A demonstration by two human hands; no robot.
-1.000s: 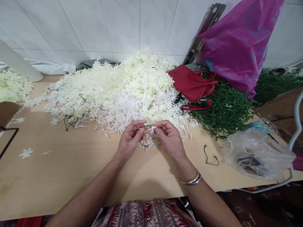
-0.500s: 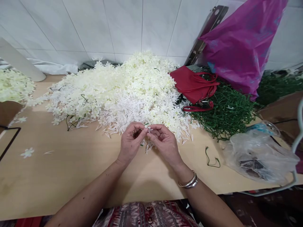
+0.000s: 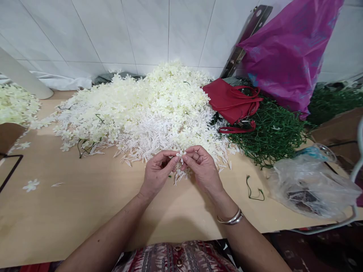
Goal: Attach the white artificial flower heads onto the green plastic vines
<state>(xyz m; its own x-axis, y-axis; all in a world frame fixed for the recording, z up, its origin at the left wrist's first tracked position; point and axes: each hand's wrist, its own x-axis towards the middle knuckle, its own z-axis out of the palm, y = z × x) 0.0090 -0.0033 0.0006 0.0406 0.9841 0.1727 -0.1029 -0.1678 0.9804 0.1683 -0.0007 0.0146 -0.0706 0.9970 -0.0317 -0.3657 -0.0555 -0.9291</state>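
Observation:
A small white artificial flower (image 3: 180,154) is pinched between both hands over the front edge of the pile. My left hand (image 3: 159,172) is closed, thumb and forefinger at the flower's left side. Closed as well, my right hand (image 3: 203,168) grips its right side with thumb and fingers. Whether a stem runs behind the fingers is hidden. Just beyond the hands lies a heap of cream-white artificial flowers (image 3: 170,88), with thin white stamen-like pieces (image 3: 147,132) along its front. Some loose white pieces lie on the table under the fingers.
Right of the heap are a red bag (image 3: 224,100), a tangle of green stems (image 3: 272,130) and a hanging purple plastic bag (image 3: 289,56). A clear plastic bag (image 3: 312,181) and a loose green stem (image 3: 249,189) lie nearer. One flower (image 3: 31,185) rests at left on the table (image 3: 85,211).
The hands have parted slightly, the right one shifting a little to the right. The white flower between the fingertips now shows its open petals.

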